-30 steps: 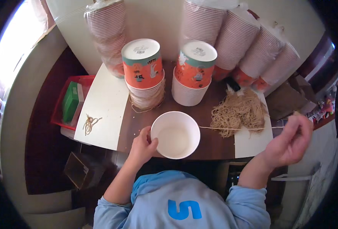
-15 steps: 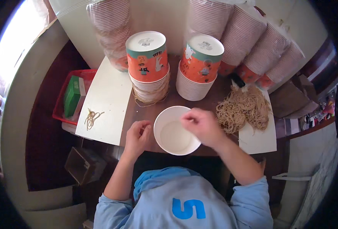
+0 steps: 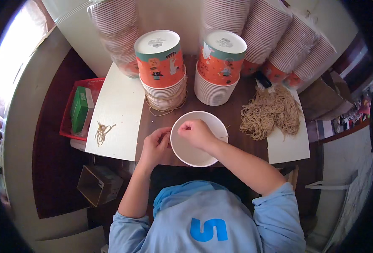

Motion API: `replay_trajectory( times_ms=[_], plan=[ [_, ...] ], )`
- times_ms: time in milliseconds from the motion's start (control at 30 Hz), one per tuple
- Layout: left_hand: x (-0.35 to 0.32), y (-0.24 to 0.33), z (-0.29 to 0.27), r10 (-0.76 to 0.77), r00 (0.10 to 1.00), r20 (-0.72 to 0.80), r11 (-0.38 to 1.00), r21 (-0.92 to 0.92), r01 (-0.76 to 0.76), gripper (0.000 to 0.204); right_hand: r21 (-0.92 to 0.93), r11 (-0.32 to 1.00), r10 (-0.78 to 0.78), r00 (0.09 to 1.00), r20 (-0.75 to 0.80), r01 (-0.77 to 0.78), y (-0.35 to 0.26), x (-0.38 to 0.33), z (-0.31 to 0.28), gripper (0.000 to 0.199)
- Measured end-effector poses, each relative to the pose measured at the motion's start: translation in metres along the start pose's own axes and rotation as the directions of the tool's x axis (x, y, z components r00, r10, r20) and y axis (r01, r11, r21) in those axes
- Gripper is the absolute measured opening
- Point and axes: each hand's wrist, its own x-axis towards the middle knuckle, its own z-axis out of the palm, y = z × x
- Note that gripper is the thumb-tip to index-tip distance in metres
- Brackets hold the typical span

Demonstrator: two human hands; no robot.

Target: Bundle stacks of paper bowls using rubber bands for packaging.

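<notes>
A white paper bucket (image 3: 207, 120) stands with its mouth up at the table's front edge, between my hands. My right hand (image 3: 198, 134) is over its mouth, thumb and fingers pinched together near the left inner wall. What the pinch holds is too small to make out. At the bucket's left outer side is my left hand (image 3: 155, 145), its fingers curled and their tips close to the wall. Anything between those fingers is hidden. A short pale piece of string (image 3: 223, 137) shows by the right rim, beside my right wrist.
Behind the bucket stand two upside-down stacks of orange and green paper buckets, left (image 3: 159, 63) and right (image 3: 221, 63), the left one wound with string. A tangled string heap (image 3: 270, 111) lies right. Loose string (image 3: 103, 133) and a red basket (image 3: 66, 122) are left. Wrapped bucket stacks (image 3: 265, 31) line the back.
My right hand has moved left across the bucket's mouth, toward its left wall. My left hand has come slightly closer to the rim. The view has shifted a little.
</notes>
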Motion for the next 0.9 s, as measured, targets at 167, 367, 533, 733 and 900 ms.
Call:
replay_trajectory(
  times_ms=[167, 367, 533, 733, 900],
  plan=[
    [0.001, 0.003, -0.001, -0.073, 0.995, 0.067, 0.994, -0.074, 0.078, 0.022, 0.023, 0.999, 0.044, 0.999, -0.014, -0.044, 0.006, 0.002, -0.002, 0.015],
    [-0.009, 0.015, -0.008, 0.021, 0.991, -0.133, 0.997, 0.082, -0.010, 0.019, 0.018, 0.993, -0.119, 0.993, -0.006, 0.119, -0.006, -0.017, -0.010, 0.013],
    [-0.028, 0.052, -0.013, -0.159, 0.971, 0.178, 0.969, -0.158, 0.188, 0.026, -0.271, 0.825, -0.520, 0.854, -0.024, 0.496, -0.033, -0.063, -0.019, 0.009],
    [-0.039, 0.062, -0.010, -0.245, 0.842, 0.480, 0.885, -0.245, 0.397, 0.031, -0.463, 0.527, -0.783, 0.619, 0.062, 0.713, -0.040, -0.086, -0.024, 0.014],
    [-0.045, 0.067, -0.004, -0.263, 0.813, 0.519, 0.877, -0.222, 0.426, 0.030, -0.524, 0.457, -0.805, 0.585, 0.100, 0.719, -0.034, -0.093, -0.028, 0.018]
  ],
)
